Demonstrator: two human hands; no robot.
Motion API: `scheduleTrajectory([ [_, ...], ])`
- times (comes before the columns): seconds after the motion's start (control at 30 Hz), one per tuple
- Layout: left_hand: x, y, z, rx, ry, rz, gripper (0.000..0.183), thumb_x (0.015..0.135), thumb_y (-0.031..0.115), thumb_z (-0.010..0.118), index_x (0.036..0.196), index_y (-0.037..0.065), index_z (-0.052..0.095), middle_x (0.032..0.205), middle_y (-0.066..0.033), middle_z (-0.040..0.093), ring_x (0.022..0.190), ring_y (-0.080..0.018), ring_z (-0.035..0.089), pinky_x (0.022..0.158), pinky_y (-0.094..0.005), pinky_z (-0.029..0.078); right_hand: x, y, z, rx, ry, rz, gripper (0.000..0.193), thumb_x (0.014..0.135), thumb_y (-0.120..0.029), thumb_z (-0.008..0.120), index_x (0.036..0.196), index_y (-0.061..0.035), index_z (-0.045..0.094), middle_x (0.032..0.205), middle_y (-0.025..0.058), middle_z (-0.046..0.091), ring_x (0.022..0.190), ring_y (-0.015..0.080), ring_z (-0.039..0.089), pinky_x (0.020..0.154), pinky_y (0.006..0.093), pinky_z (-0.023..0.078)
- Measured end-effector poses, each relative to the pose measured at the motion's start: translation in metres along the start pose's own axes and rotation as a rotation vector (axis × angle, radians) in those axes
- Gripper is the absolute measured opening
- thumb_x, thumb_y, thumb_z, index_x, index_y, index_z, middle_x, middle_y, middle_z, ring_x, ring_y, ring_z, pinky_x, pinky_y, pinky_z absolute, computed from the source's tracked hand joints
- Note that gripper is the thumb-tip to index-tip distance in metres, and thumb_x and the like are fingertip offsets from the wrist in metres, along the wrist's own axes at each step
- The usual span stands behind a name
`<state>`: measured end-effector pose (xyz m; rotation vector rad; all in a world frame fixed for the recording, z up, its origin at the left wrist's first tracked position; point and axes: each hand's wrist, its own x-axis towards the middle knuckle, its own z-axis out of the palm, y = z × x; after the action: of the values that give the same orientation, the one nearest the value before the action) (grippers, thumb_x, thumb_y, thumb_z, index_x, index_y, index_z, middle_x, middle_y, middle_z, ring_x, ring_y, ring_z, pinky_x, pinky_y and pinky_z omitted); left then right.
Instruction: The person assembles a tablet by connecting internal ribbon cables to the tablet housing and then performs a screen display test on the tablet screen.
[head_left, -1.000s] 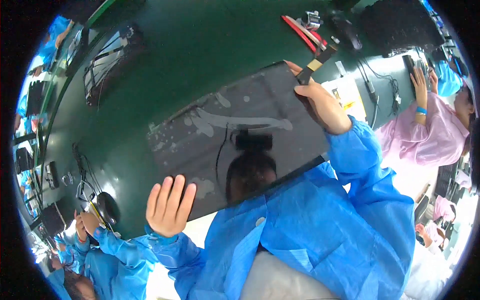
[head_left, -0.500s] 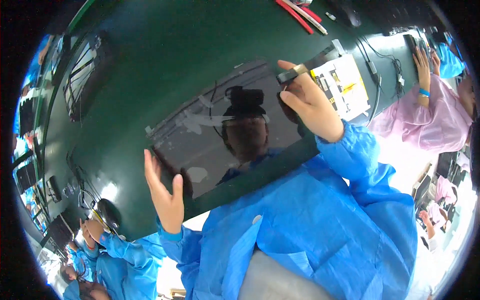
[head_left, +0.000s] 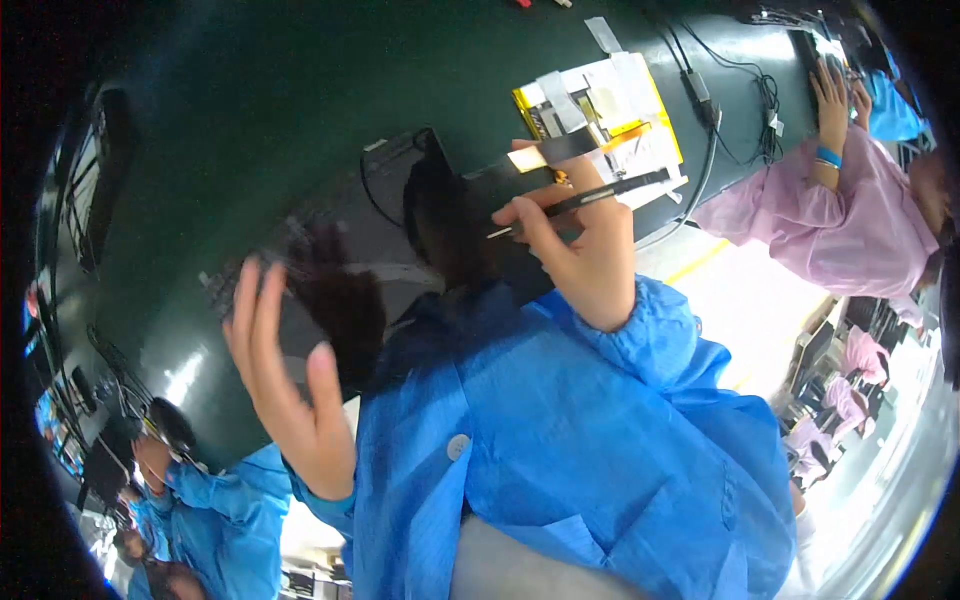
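A dark, glossy flat panel (head_left: 340,215) lies at the table's near edge, with reflections on its surface. My left hand (head_left: 290,400) is over its left end, fingers stretched apart and holding nothing; whether it touches the panel I cannot tell. To the right of the panel, my right hand (head_left: 592,260) grips a slim black pen-like tool (head_left: 600,194), its thin metal tip pointing left. Across that index finger runs a black band (head_left: 568,148) with a gold-coloured end; how it is attached is unclear. Behind the right hand sits a flat white-and-yellow pack (head_left: 640,95) with pale tape strips.
Black cables (head_left: 705,110) run along the green table (head_left: 300,80) to the right of the pack. A person in a pink coat (head_left: 800,220) sits at the right, another person in blue (head_left: 220,530) at the lower left. A dark frame-like object (head_left: 105,180) stands at far left.
My view has shifted. My right hand has come off the panel's right edge, and the black tool now shows in it. My left hand has moved from the left edge to over the panel.
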<state>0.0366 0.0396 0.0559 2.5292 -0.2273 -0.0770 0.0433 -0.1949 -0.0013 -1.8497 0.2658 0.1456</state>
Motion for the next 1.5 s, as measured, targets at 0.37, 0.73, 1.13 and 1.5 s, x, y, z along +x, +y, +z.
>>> scheduleTrajectory([
  [0.37,0.098,0.062,0.116,-0.149,-0.100,0.330,0.015,0.086,0.024,0.062,0.090,0.011,0.068,0.077,-0.0047,0.065,0.101,-0.0246,0.056,0.110,-0.0511,0.016,-0.010,0.028,-0.039,0.536,-0.016,0.031,0.033,0.085,-0.004,0.061,0.116,0.0007,0.051,0.086,0.0120,0.066,0.076,0.0164,0.066,0.067,0.0253,0.053],
  [0.73,0.090,0.061,0.134,0.234,-0.054,0.297,0.014,0.083,0.023,0.065,0.073,0.014,0.069,0.089,0.0003,0.061,0.109,-0.0241,0.050,0.109,-0.0578,0.009,0.018,0.051,-0.079,-0.255,0.187,-0.277,0.029,0.075,0.006,0.064,0.102,-0.0030,0.061,0.087,0.0090,0.063,0.070,0.0176,0.061,0.061,0.0262,0.050],
  [1.13,0.091,0.063,0.140,0.285,-0.134,0.259,0.020,0.086,0.027,0.058,0.074,0.014,0.067,0.088,0.0002,0.057,0.116,-0.0245,0.045,0.110,-0.0548,0.007,0.029,0.059,-0.076,-0.242,0.092,-0.321,0.026,0.073,0.004,0.065,0.098,-0.0037,0.062,0.094,0.0112,0.060,0.083,0.0271,0.059,0.071,0.0319,0.048],
  [1.5,0.089,0.061,0.139,0.317,-0.119,0.266,0.020,0.086,0.027,0.059,0.074,0.014,0.067,0.089,0.0002,0.058,0.116,-0.0254,0.045,0.110,-0.0542,0.009,0.029,0.059,-0.074,-0.221,0.078,-0.339,0.024,0.074,0.003,0.065,0.096,-0.0043,0.063,0.096,0.0113,0.058,0.083,0.0267,0.059,0.070,0.0320,0.049],
])
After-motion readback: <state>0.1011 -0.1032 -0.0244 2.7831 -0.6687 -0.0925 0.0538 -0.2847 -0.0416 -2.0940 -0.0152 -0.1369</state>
